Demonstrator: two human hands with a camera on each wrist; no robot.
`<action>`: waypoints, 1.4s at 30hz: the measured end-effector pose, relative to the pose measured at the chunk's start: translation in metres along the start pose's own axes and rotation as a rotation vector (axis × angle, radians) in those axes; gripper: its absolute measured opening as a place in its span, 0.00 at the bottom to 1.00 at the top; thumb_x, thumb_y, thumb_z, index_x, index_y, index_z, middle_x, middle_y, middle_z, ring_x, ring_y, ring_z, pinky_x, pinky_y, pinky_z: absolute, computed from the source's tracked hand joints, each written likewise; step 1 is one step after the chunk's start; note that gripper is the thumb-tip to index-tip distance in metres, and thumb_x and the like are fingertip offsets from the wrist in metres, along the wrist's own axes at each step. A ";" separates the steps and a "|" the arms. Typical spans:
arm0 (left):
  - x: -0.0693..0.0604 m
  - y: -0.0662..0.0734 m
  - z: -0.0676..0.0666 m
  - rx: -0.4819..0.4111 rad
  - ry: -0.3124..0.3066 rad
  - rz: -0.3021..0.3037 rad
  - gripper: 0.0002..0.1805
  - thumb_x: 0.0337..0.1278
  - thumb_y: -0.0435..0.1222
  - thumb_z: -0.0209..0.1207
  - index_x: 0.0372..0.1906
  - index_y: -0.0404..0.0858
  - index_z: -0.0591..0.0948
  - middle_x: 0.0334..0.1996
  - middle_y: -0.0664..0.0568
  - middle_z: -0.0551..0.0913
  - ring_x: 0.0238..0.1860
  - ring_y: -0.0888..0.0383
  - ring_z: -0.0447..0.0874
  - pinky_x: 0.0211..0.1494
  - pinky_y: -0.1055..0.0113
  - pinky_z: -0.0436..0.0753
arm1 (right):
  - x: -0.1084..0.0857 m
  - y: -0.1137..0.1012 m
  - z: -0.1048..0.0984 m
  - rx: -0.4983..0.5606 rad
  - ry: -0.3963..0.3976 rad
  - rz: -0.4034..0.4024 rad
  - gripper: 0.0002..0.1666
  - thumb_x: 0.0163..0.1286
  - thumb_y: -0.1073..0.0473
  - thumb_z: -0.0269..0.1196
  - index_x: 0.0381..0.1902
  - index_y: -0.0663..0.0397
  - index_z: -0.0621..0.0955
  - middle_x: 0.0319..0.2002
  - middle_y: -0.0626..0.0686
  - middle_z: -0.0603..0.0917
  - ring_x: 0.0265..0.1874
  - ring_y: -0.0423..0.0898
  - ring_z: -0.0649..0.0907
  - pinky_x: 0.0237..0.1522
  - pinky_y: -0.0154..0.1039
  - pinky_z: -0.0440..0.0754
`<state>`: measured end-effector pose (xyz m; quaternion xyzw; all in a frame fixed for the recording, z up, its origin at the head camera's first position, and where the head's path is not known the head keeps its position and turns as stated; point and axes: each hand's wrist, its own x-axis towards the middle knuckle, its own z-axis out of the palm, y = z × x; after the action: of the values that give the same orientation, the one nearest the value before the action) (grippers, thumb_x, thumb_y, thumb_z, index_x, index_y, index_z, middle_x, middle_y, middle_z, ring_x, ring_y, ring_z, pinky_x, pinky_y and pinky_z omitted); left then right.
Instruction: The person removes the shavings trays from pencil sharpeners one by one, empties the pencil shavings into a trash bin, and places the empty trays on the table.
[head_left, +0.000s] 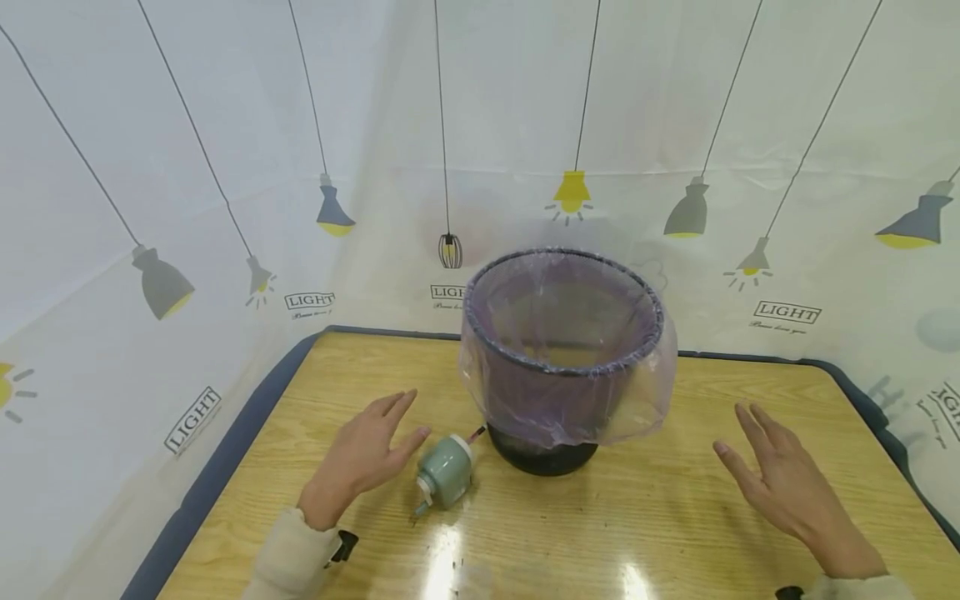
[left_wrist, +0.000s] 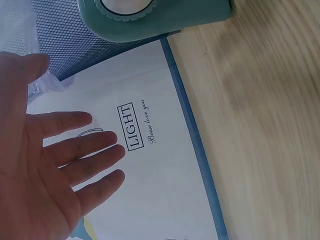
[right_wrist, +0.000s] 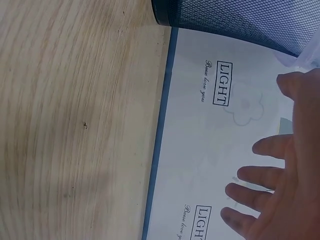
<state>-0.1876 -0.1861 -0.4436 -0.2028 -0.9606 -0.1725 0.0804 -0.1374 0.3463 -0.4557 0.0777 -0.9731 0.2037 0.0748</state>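
Note:
A black mesh waste bin [head_left: 543, 458] stands upright on the table. A translucent purple bin bag [head_left: 487, 375] lines it and is folded out over its rim. My left hand [head_left: 366, 450] is held left of the bin with fingers straight and spread, holding nothing. Just right of that hand lies a small green rounded device [head_left: 447, 471] with whitish ends; in the left wrist view its ridged round part [left_wrist: 127, 7] shows. A thin dark-tipped stick [head_left: 477, 433] juts from it toward the bin. To the bin's right, my right hand [head_left: 787, 479] has its fingers extended, apart from everything.
The wooden table [head_left: 675, 533] has a dark blue edge [head_left: 247, 417] along the left, back and right. Behind it hangs a white sheet [head_left: 397, 125] printed with lamps and the word LIGHT.

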 end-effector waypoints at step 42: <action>-0.002 0.022 0.025 -0.070 -0.119 0.000 0.46 0.64 0.60 0.55 0.73 0.29 0.64 0.63 0.34 0.75 0.59 0.38 0.78 0.60 0.47 0.79 | -0.005 -0.011 0.018 -0.018 -0.042 -0.048 0.42 0.72 0.45 0.61 0.69 0.73 0.66 0.66 0.78 0.63 0.61 0.77 0.65 0.53 0.75 0.68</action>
<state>-0.1786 -0.1592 -0.4607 -0.2152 -0.9571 -0.1935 0.0158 -0.1325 0.3294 -0.4687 0.1047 -0.9740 0.1916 0.0601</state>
